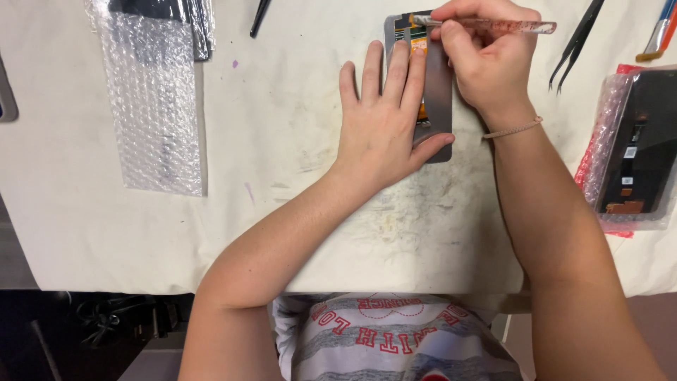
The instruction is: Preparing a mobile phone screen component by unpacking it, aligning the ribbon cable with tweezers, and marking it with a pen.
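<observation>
Head view, looking down on a stained white table (pixel 296 212). At the far left a sheet of clear bubble wrap (pixel 151 106) lies flat, with some dark flat parts (pixel 190 17) tucked under its top edge. Beyond that, near the top, the tip of a black tool (pixel 259 17) pokes into view.

Toward the middle, the left hand (pixel 384 123) lies palm down with its fingers stretched flat and released, pressing on a grey metal phone panel (pixel 437 92); the thumb rests at the panel's lower edge. The panel lies lengthwise away from the person, with an orange strip (pixel 419 46) showing between the fingertips.

Just right of it, the right hand (pixel 486 63) is clenched around a clear, red-flecked stick-like tool (pixel 508 27), its tip touching the panel's top end. A thin bracelet (pixel 513 128) sits on that wrist.

Further right, black tweezers (pixel 575 46) lie on the table, apart from the hand. At the right edge sits a dark phone screen part (pixel 638 148) in a pinkish bubble bag, with an orange-and-blue tool (pixel 659 32) above it.
</observation>
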